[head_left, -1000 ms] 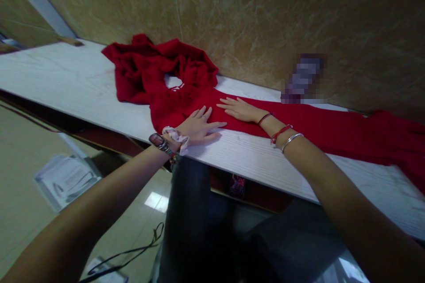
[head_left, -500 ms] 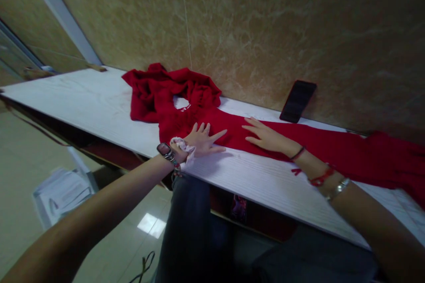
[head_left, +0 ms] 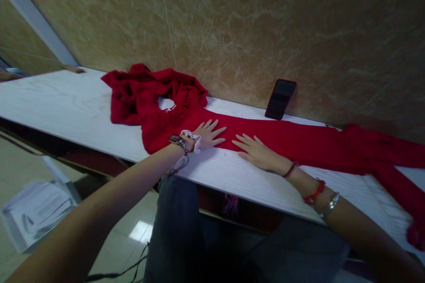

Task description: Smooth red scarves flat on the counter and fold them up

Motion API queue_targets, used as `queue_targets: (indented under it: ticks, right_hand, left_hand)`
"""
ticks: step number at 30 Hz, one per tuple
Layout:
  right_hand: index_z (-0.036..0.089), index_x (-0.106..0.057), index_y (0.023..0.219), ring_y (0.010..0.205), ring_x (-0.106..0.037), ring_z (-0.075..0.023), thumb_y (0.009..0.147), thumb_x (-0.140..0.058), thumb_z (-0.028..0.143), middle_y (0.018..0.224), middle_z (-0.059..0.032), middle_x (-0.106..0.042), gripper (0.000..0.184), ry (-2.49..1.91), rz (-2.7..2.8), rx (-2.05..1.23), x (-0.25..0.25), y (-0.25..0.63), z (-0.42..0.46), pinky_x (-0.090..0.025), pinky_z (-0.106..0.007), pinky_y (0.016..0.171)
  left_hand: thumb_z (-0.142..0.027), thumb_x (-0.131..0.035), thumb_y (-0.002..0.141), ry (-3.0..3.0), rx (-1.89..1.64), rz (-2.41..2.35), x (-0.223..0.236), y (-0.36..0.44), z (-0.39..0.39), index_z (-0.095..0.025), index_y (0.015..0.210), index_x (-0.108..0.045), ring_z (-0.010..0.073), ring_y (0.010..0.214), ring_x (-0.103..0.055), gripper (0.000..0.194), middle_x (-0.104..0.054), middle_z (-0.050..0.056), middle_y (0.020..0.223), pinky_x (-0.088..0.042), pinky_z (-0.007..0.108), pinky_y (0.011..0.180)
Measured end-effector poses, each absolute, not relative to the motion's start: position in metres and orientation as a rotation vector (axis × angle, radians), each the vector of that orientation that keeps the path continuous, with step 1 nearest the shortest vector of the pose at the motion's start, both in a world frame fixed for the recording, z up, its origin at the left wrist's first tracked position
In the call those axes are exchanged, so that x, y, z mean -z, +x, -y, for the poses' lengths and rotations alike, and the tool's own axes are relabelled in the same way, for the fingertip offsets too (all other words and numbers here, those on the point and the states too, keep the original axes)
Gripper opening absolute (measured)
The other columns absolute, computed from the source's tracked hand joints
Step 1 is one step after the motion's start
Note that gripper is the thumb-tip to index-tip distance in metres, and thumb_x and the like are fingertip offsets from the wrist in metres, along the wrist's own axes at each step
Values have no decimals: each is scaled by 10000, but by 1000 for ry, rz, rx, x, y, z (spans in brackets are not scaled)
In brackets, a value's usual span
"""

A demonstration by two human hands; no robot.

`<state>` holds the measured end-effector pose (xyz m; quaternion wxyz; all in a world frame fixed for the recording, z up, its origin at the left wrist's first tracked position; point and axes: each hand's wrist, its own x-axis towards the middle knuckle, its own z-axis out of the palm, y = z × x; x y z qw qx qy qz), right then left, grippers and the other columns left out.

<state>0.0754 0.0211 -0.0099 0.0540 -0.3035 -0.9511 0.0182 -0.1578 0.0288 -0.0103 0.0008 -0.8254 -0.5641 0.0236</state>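
Observation:
A long red garment [head_left: 299,141] lies stretched along a white wooden table [head_left: 73,106], bunched in a heap at its left end [head_left: 146,93]. My left hand [head_left: 207,135] lies flat on the red cloth with fingers spread; its wrist carries a watch and a pale scrunchie. My right hand [head_left: 255,152] rests flat at the cloth's near edge, fingers stretched out and pointing left. That wrist wears red cords and a silver bangle. Neither hand holds anything.
A dark phone [head_left: 280,98] leans against the brown marbled wall behind the cloth. The table's near edge runs over my dark-trousered legs [head_left: 186,239]. White papers or a tray [head_left: 36,212] sit on the tiled floor at left, and a thin cable lies near it.
My right hand has slid toward the near edge of the cloth and closer to my left hand. The left hand stays flat on the cloth. The view has shifted slightly.

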Motion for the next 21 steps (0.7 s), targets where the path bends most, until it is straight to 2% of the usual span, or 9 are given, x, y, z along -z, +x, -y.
queue_targets:
  ticks: [4,8,11,16,21]
  right_hand:
    - [146,-503,1204,1198,-391,-238,849,-436,338,1265,-146,-485,409,-898,2788,58,0,72,-20,-307,-449,980]
    - [118,-581,1077,1026,-513,-217,823,-476,225,1090,-133,-596,295,-935,2877,126,-13,62,-14,-407,-345,869]
    - [137,-586,1043,943,-542,-207,812,-417,96,1032,-123,-612,289,-1045,2950,201,-17,53,-10,-437,-298,762]
    - [145,-582,996,869,-540,-223,828,-364,73,938,-130,-612,284,-1124,2925,345,-12,41,-7,-408,-314,689]
    - [127,-593,889,859,-497,-235,854,-363,103,877,-137,-593,235,-1009,2877,496,-7,36,-6,-352,-332,661]
  left_hand:
    - [-509,-342,865,-2616,-165,1702,-7,-158,-57,-276,1323,-349,333,1248,-286,514,-309,117,1382,-292,508,944]
    - [-344,-409,865,-2681,-78,1497,-14,-146,-104,-135,1249,-454,220,1154,-436,440,-462,133,1265,-333,307,955]
    - [-295,-429,843,-2737,-43,1425,-11,-128,-127,-135,1188,-511,168,1097,-483,389,-536,87,1190,-343,235,929]
    - [-370,-529,762,-2646,-67,1660,-17,-100,-134,-189,1132,-564,182,949,-556,413,-605,38,1080,-409,221,777]
    - [-324,-572,732,-2739,-62,1775,-25,-97,-150,-137,1010,-628,169,879,-549,340,-636,35,976,-382,204,739]
